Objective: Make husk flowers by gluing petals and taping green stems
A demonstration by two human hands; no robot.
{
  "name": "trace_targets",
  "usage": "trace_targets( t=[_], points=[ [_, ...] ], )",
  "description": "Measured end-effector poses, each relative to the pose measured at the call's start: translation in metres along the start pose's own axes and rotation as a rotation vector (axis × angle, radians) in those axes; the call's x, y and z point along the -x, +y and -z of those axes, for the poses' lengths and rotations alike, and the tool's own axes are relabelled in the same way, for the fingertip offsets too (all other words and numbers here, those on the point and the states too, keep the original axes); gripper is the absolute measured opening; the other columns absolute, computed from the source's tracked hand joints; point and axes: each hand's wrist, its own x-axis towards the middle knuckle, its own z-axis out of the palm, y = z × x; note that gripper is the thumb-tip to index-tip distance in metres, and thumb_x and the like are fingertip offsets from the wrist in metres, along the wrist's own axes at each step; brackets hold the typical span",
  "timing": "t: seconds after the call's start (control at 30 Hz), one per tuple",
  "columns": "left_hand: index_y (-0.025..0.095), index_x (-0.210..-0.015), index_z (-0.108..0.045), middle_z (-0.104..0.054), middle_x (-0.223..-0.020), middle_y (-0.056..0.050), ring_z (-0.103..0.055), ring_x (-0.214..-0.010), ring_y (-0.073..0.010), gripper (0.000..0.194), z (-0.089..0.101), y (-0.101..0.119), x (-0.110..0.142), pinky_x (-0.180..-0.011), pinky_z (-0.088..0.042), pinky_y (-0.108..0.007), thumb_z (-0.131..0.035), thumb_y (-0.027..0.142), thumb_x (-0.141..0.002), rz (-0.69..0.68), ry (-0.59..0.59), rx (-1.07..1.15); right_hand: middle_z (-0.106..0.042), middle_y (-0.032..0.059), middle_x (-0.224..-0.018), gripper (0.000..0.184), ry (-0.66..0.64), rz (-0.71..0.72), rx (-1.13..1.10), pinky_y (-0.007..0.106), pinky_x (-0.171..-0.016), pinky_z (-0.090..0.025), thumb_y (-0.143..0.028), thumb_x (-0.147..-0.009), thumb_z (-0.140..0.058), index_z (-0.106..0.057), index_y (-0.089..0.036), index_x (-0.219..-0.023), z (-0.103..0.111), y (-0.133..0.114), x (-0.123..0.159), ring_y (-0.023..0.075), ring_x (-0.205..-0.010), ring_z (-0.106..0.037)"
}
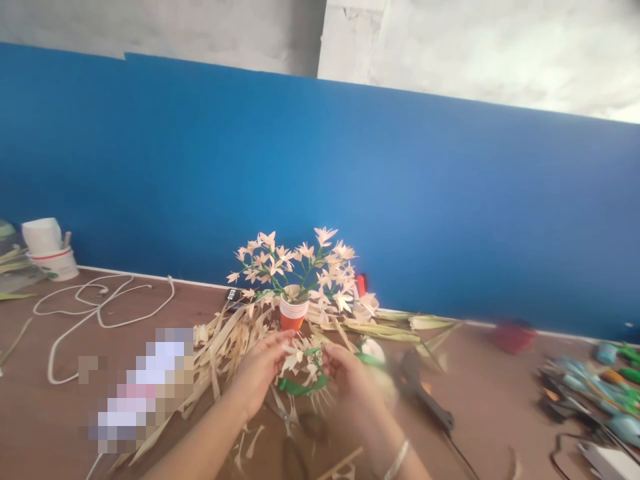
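Between my hands is a small sprig of cream husk-like flowers point(294, 359) on a green-wrapped stem. My right hand point(347, 373) pinches the stem end, and my left hand point(263, 367) has its fingers closed at the flower side. A loop of green tape point(303, 386) hangs or lies just under the sprig; I cannot tell which. Behind my fingers, an orange and white paper cup point(294, 312) holds branching stems of similar flowers point(275, 263). Scissors point(289, 420) lie below my hands, partly blurred.
Dry husk strips point(217, 353) spread around the cup. A glue gun point(430, 397) with a cord lies to the right, and a red container point(514, 335) stands farther back. White cable point(100, 310) loops at left near white cups point(53, 260). A blue panel point(400, 200) borders the table.
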Motion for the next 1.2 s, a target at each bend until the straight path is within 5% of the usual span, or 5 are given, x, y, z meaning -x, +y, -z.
trace_targets(
  t=[0.1,0.3,0.6,1.07,1.2],
  points=[
    [0.017,-0.095,-0.066,-0.071,-0.087,-0.004,-0.062,-0.078,-0.0157,0.041,-0.006,-0.003,0.005,-0.075,-0.044,-0.026,-0.077,0.022,-0.056,-0.043,-0.017,-0.130,-0.054,-0.0039,-0.062,0.016,-0.041,-0.099,-0.132,0.018,-0.047,-0.033,-0.030,-0.067,-0.068,-0.060,-0.016,-0.073,-0.003,0.011,-0.001,0.0073,-0.052,-0.047],
    [0.013,-0.080,-0.068,-0.067,-0.066,-0.002,-0.060,-0.066,-0.0158,0.023,-0.010,-0.011,0.008,-0.065,-0.047,-0.027,-0.072,0.028,-0.064,-0.149,0.008,-0.106,-0.058,-0.0023,-0.066,0.018,-0.093,-0.083,-0.128,0.019,-0.048,-0.033,-0.030,-0.067,-0.067,-0.062,-0.016,-0.077,-0.016,0.019,0.007,0.0080,-0.055,-0.049],
    [0.014,-0.074,-0.065,-0.063,-0.061,-0.002,-0.058,-0.054,-0.0147,0.020,-0.013,-0.003,0.012,-0.057,-0.049,-0.030,-0.071,0.032,-0.067,-0.063,-0.163,-0.019,-0.055,-0.0013,-0.059,0.022,-0.243,0.001,0.042,0.020,-0.054,-0.034,-0.032,-0.066,-0.072,-0.060,-0.013,-0.062,-0.017,0.013,0.012,0.0077,-0.052,-0.045],
    [0.015,-0.056,-0.060,-0.055,-0.059,0.003,-0.050,-0.059,-0.0123,0.022,-0.010,-0.004,0.009,-0.059,-0.038,-0.023,-0.069,0.033,-0.065,-0.206,-0.032,-0.311,-0.062,0.0005,-0.068,0.021,-0.052,0.292,0.318,0.025,-0.062,-0.041,-0.037,-0.065,-0.070,-0.065,-0.017,-0.071,-0.024,0.007,0.014,0.0145,-0.065,-0.054],
    [0.015,-0.056,-0.062,-0.057,-0.061,0.001,-0.050,-0.062,-0.0142,0.021,-0.011,-0.006,0.008,-0.062,-0.037,-0.024,-0.071,0.033,-0.061,-0.169,-0.126,-0.444,-0.066,0.0027,-0.075,0.023,-0.072,0.284,0.360,0.028,-0.069,-0.043,-0.035,-0.060,-0.073,-0.069,-0.017,-0.074,-0.021,-0.008,0.014,0.0177,-0.074,-0.057]
  ],
)
